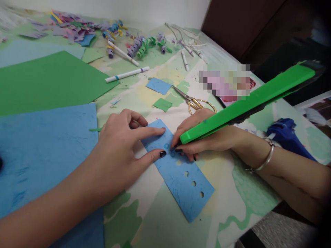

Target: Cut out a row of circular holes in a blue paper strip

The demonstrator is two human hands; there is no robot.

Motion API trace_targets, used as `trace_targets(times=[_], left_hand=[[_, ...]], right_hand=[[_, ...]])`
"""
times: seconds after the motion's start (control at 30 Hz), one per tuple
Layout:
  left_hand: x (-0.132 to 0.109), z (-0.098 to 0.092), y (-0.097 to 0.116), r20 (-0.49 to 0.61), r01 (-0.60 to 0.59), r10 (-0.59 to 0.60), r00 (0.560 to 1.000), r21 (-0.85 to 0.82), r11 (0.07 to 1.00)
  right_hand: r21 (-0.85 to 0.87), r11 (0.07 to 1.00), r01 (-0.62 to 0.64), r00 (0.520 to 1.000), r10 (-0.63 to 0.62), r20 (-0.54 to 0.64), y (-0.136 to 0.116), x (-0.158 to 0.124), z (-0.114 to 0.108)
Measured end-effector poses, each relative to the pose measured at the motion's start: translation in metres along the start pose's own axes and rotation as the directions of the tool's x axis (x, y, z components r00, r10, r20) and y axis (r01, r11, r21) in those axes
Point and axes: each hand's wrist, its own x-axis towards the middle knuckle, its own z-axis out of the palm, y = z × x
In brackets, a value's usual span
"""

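A blue foam strip lies slantwise on the patterned tablecloth, with several small holes in its nearer half and a drawn ring near its middle. My left hand rests on the strip's far left part, thumb and index finger spread apart on it. In my right hand is a green craft knife with a wide body, slanting up to the right. Its tip is hidden by my fingers at the strip, just right of the ring.
Large blue and green sheets cover the left side. Gold-handled scissors, small foam pieces and markers lie beyond my hands. Scraps and curled foam are at the back. A blue tool sits right.
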Motion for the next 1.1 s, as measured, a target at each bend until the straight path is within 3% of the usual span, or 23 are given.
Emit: trace_targets(times=[0.43, 0.63, 0.8, 1.1], left_hand=[[0.0002, -0.0017, 0.0017, -0.004, 0.059, -0.059, 0.998, -0.036, 0.998], [0.0079, -0.0095, 0.0095, -0.013, 0.295, -0.303, 0.953, -0.188, 0.937], [0.0083, -0.0071, 0.0072, 0.071, 0.248, -0.239, 0.968, -0.181, 0.952], [0.0089, -0.0082, 0.0041, 0.095, 0.204, -0.192, 0.977, -0.142, 0.969]], right_hand=[[-0.136, 0.99, 0.04, 0.997, -0.048, -0.06, -0.0031, -0.0009, 0.0037], [-0.102, 0.994, 0.027, 0.999, -0.031, -0.035, -0.0018, -0.0008, 0.0018], [-0.075, 0.996, 0.044, 0.998, -0.047, -0.036, -0.0012, -0.0005, 0.0008], [-0.005, 0.999, 0.05, 0.996, -0.049, 0.07, 0.0017, 0.0023, -0.0052]])
